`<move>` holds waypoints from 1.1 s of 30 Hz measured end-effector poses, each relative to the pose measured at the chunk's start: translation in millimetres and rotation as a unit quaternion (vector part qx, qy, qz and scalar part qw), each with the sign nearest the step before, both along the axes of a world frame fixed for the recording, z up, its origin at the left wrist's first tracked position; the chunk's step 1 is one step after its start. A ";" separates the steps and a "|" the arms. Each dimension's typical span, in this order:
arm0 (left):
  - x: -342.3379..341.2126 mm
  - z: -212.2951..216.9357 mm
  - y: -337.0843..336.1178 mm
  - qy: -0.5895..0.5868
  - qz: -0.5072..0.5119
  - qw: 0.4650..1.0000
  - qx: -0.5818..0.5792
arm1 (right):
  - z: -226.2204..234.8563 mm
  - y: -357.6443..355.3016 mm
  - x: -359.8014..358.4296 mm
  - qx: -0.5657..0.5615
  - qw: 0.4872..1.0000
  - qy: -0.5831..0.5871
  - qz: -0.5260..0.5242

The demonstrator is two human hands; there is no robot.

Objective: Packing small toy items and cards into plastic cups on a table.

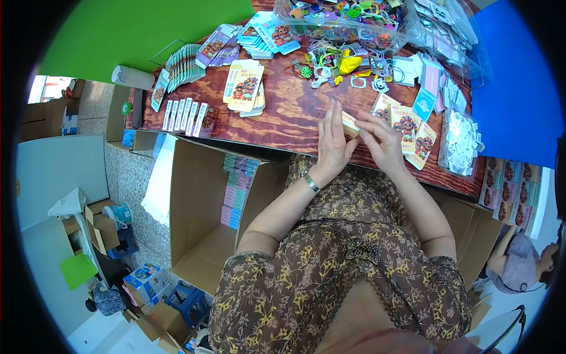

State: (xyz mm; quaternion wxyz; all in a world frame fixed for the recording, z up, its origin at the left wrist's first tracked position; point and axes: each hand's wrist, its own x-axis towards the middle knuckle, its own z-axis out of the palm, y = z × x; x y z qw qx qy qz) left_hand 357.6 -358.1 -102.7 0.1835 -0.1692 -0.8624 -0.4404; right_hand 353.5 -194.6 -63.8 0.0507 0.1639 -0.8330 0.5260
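Observation:
Between my hands, near the table's front edge, is a small yellow carton, partly hidden by my fingers. My left hand lies along its left side with the fingers straight and close together. From the right, the bent fingers of my right hand press on its top and side. Just beyond my right hand, several flat yellow cartons with printed cartoon figures lie fanned out. A stack of similar yellow cartons stands left of my hands. Farther left, a row of filled slim boxes stands side by side.
Clear plastic bins of colourful small trinkets stand at the back, with loose ones spilling before them. Fanned blue and purple cartons sit back left. A bag of white pieces lies right. An open cardboard box stands below the table's left.

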 end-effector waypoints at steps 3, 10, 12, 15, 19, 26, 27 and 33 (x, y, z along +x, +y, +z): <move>-1.2 -3.3 1.2 0.003 0.007 1.000 -0.020 | 6.8 -10.6 9.4 0.033 0.999 0.041 -0.003; -9.8 15.5 -5.0 -0.037 -0.046 0.998 0.027 | -4.2 -6.0 -3.0 0.063 0.990 0.113 -0.047; -20.9 18.1 -21.8 -0.147 -0.089 0.978 0.120 | 2.2 -2.4 -7.3 0.026 0.996 0.059 -0.053; -35.6 9.9 -26.5 -0.238 -0.113 0.916 0.301 | 5.3 -2.8 -13.5 -0.013 0.999 0.021 -0.039; -36.4 14.3 -33.8 -0.284 -0.097 0.900 0.315 | 7.4 -1.7 -14.4 -0.015 1.000 -0.018 -0.015; -89.9 26.8 -96.4 -0.052 0.056 0.988 -0.134 | 10.3 50.0 -28.4 -0.007 0.992 -0.114 -0.059; -103.0 41.4 -115.8 -0.077 0.118 0.971 -0.192 | 3.1 71.8 -33.3 -0.045 0.988 -0.118 -0.088; -155.1 35.9 -193.3 -0.293 0.266 0.865 -0.308 | 41.2 86.7 -48.4 0.314 0.940 0.060 -0.117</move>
